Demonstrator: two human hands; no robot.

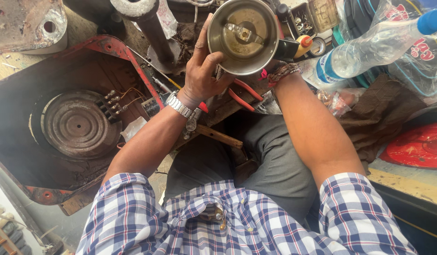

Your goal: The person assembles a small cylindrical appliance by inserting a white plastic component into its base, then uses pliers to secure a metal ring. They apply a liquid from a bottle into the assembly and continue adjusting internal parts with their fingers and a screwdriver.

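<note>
Above the red-handled pliers (244,94), the left hand (202,78) wraps its fingers round the rim of a steel grinder jar (243,35), mouth facing up, dull and stained inside, a two-winged blade at its centre. The right hand is hidden behind the jar; its grip cannot be judged.
</note>
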